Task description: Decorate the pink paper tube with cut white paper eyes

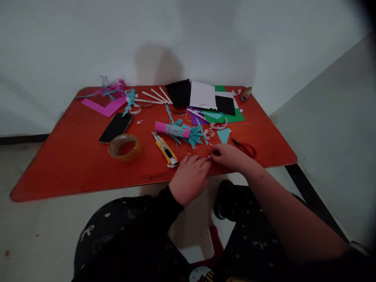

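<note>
Near the front edge of the red table, my left hand (192, 174) lies palm down with its fingers stretched out. My right hand (227, 154) is closed in a pinch just beside those fingertips. A tiny white speck shows at its fingertips, too small to name. Beyond both hands lies a pink paper tube fish (172, 129) with blue paper scales, fins and a fringed tail. A yellow box cutter (165, 149), its blade end pointing away, rests left of my left hand. Red-handled scissors (245, 147) lie just behind my right hand, partly covered by it.
On the table (79, 164) are a roll of tape (123, 147) and a phone (116, 127) at left. Behind lie pink paper (104, 106), white sticks (152, 96), a black sheet (179, 94), a white sheet (203, 95) and green paper (235, 117). A wall (117, 39) stands behind.
</note>
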`<act>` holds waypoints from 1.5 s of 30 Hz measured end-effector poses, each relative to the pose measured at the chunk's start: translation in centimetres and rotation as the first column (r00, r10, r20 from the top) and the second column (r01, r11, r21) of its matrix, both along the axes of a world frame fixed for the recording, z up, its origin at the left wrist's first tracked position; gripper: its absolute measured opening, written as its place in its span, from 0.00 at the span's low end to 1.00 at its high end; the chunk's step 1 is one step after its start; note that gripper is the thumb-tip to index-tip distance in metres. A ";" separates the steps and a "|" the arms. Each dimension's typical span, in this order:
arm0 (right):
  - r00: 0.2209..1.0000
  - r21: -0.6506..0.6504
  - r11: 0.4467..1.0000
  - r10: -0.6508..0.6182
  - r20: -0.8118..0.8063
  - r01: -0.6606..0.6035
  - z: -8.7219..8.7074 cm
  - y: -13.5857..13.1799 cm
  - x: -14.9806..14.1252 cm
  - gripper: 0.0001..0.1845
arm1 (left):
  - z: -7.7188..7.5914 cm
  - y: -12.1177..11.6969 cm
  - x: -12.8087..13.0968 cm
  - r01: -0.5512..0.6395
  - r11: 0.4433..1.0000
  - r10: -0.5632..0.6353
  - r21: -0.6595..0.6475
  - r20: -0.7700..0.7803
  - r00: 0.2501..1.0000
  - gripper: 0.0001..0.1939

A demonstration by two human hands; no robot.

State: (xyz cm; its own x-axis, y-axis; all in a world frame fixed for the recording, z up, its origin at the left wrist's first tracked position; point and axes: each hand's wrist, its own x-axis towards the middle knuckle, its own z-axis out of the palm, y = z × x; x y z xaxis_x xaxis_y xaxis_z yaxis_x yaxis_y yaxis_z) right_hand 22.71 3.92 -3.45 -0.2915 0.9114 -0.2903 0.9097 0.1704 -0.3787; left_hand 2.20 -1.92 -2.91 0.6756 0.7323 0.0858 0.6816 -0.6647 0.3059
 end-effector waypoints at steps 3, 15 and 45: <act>0.999 0.013 1.000 0.009 0.049 -0.009 -0.1 0.0 -0.4 0.08 | 0.2 0.0 0.1 -0.002 1.000 0.002 -0.004 -0.015 1.000 0.21; 0.987 0.004 1.000 0.001 0.162 -0.001 0.5 0.2 -1.0 0.06 | 0.5 0.6 0.0 -0.042 0.997 0.044 -0.061 0.037 0.998 0.12; 0.763 -0.080 0.990 -0.139 -0.631 0.114 2.0 -1.6 -1.8 0.08 | 0.5 1.7 -0.6 -0.154 0.859 0.430 -0.487 0.526 0.734 0.08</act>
State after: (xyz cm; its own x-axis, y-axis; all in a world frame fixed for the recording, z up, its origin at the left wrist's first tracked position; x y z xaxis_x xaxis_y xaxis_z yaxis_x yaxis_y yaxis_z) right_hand 20.93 2.37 -1.44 -0.3036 0.9460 -0.1134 0.4728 0.0463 -0.8800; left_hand 1.61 -0.24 -2.44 0.3259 0.9436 0.0584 0.4001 -0.1936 0.8958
